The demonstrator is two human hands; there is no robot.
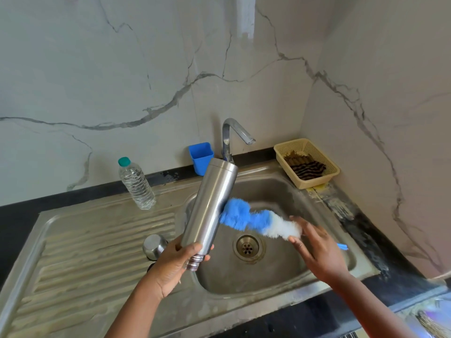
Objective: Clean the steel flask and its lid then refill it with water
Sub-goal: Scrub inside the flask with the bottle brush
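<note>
Flask [209, 208] is held over the sink [268, 276], lid off, long axis tilted: threaded mouth points down toward the viewer, closed base up toward the tap [234, 135]. Left hand [174, 261] grips it near the mouth. Right hand [317, 252] holds the brush [256, 219]; blue bristle tip touches the flask's side. Lid [155, 246] lies on the drainboard, just left of the flask. Bottle [136, 184] stands behind.

Water bottle [137, 184] stands left of tap [231, 137], basket [307, 162] right, lid [154, 247] perhaps on drainboard [80, 252].
</note>
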